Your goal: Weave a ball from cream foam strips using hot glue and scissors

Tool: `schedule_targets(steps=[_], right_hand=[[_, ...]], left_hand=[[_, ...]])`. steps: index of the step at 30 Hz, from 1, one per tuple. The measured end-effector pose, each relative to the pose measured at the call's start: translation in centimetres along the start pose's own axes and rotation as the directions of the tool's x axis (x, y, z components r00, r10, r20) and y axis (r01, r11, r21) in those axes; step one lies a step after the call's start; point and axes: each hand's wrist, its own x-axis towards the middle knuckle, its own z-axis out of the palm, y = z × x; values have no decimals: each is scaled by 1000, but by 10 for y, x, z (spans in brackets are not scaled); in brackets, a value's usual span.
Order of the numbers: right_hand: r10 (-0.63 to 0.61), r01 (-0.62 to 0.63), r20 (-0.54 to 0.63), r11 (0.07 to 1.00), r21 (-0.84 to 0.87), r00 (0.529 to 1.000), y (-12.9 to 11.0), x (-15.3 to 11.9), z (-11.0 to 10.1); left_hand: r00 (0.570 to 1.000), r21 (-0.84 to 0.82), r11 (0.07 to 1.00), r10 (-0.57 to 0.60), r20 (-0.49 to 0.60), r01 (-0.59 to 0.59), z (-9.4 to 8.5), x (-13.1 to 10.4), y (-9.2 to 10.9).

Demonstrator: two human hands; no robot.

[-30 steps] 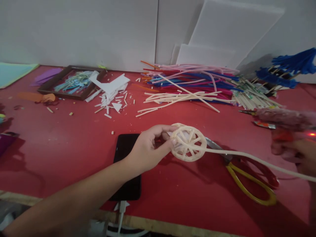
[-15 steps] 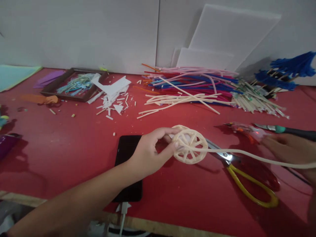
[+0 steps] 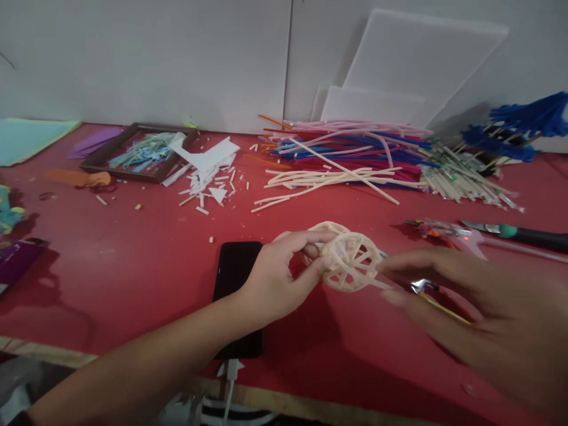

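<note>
My left hand (image 3: 281, 269) pinches a cream spoked wheel-shaped piece (image 3: 355, 283) by its left side, thumb in front and fingers behind. A second cream ring (image 3: 328, 226) shows just behind it. From the right, my right hand (image 3: 470, 319), blurred, reaches to the wheel's right rim with thumb and fingers apart. A short length of cream strip (image 3: 378, 284) runs from the wheel toward the thumb tip; where it continues is hidden. Behind this hand lie yellow-handled scissors (image 3: 444, 307), mostly covered. A black phone (image 3: 237, 272) with a white cable lies partly under my left forearm.
Cream strips (image 3: 328, 176) and bundles of coloured strips (image 3: 350, 139) lie at the back, with wrapped sticks (image 3: 465, 177) beside them. A glue gun (image 3: 448, 231) and a green-and-black-handled tool (image 3: 528, 235) lie right. White scraps (image 3: 208, 171) and a brown tray (image 3: 155, 176) stand left.
My right hand has come in from the right edge to the wheel. The long cream strip no longer stretches across to the right. Left hand and wheel shift slightly right in view.
</note>
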Motion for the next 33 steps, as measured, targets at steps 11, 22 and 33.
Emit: schedule_targets(steps=[11,22,33], right_hand=[[-212,211,-133,977,-20,968,-54,40,18],[-176,174,-300,984,-33,937,-58,50,24],[-79,114,-321,989,93,944,-61,45,35]], left_hand=[[999,104,994,48,-23,-46,-1,-2,1],[997,174,984,54,-54,-44,0,-4,3],[988,236,964,139,-63,-121,0,-2,8]])
